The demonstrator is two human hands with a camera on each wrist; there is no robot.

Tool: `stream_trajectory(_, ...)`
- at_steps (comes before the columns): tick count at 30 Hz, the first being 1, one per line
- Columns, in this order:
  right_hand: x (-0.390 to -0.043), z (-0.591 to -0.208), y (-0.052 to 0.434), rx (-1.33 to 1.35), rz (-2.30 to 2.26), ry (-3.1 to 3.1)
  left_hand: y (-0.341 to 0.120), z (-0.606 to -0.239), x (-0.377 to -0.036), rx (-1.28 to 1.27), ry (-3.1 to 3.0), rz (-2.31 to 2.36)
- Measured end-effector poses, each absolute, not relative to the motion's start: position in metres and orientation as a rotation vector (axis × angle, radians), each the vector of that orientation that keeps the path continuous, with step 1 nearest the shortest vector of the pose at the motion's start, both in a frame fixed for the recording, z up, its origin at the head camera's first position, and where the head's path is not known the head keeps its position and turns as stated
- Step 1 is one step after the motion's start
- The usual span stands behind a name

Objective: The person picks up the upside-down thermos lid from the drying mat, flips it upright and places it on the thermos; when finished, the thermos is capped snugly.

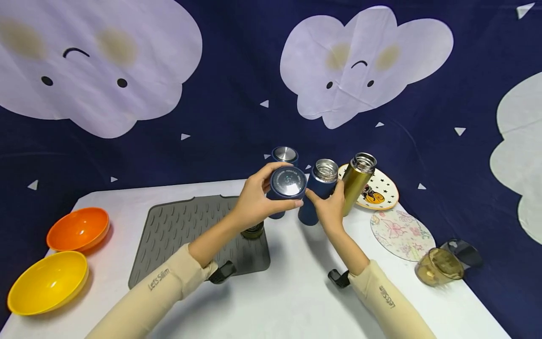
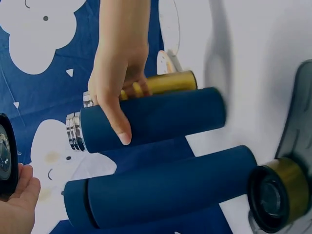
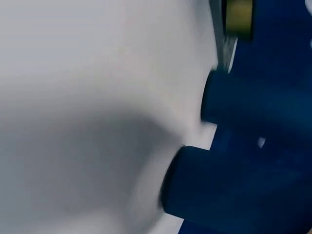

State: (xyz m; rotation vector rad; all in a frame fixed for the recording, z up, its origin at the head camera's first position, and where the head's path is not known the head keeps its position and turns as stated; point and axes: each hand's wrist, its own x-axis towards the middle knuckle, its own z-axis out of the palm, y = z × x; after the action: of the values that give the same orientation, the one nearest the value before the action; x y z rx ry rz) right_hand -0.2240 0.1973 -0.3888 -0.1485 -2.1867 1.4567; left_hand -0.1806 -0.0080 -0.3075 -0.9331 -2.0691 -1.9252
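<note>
My left hand (image 1: pixel 255 195) holds a dark blue bottle lid (image 1: pixel 289 181), raised in front of a second blue thermos bottle (image 1: pixel 285 154) that has its lid on. Around the upper body of an uncapped blue thermos bottle (image 1: pixel 310 213) my right hand (image 1: pixel 332 209) is wrapped; the left wrist view shows its thumb across the blue side and the bare steel neck (image 2: pixel 74 131). Close behind that hand stands an uncapped gold bottle (image 1: pixel 354 186). A gold lid (image 2: pixel 287 192) sits on the grey mat. The right wrist view is blurred, showing two blue bottle bases and no hand.
The grey drying mat (image 1: pixel 182 235) lies left of centre on the white table (image 1: pixel 296 301). Orange (image 1: pixel 79 228) and yellow (image 1: pixel 48 282) bowls are at the left edge. To the right are a starred plate (image 1: pixel 387 188), a patterned round mat (image 1: pixel 400 235) and an amber glass (image 1: pixel 438 268).
</note>
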Motion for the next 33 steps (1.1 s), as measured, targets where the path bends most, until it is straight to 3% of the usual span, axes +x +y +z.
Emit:
stream_trajectory(12, -0.147, -0.387, 0.169, 0.067, 1.579, -2.297, 0.010, -0.297, -0.185, -0.929, -2.091, -2.098)
stream_trajectory(22, -0.138, -0.395, 0.164, 0.154, 1.545, -2.322, 0.021, -0.317, -0.182, -0.911, -2.263, -1.923)
stream_trajectory(33, -0.139, -0.397, 0.165, 0.188, 1.474, -2.343, 0.014, -0.335, -0.198, -1.115, -2.313, -1.528)
